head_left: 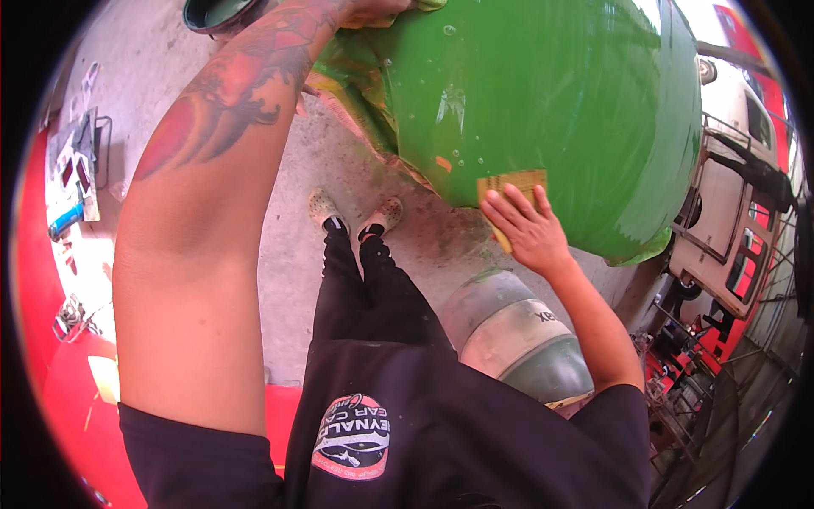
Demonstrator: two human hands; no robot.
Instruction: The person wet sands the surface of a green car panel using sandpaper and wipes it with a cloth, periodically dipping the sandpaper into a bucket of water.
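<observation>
A large, glossy green painted panel [543,93], probably part of a vehicle body, curves across the upper right, wet with drops and runs of water. My right hand [530,229] presses a yellow-brown sheet of sandpaper [512,183] against its lower edge; the fingers lie over the sheet, and a folded end [502,240] hangs below the palm. At the top edge of the view, my left hand [373,10] reaches to the panel's upper left corner. Its fingers are mostly cut off, beside a bit of yellow-green material [430,3]. Crumpled green-stained masking sheet [360,102] borders the panel's left side.
A dark round bucket [222,15] stands on the concrete floor [284,204] at upper left. Close to my right elbow is a grey, white and green drum [526,339]. A beige van [721,195] is parked at far right, with clutter below. A blue cylinder [65,220] lies far left.
</observation>
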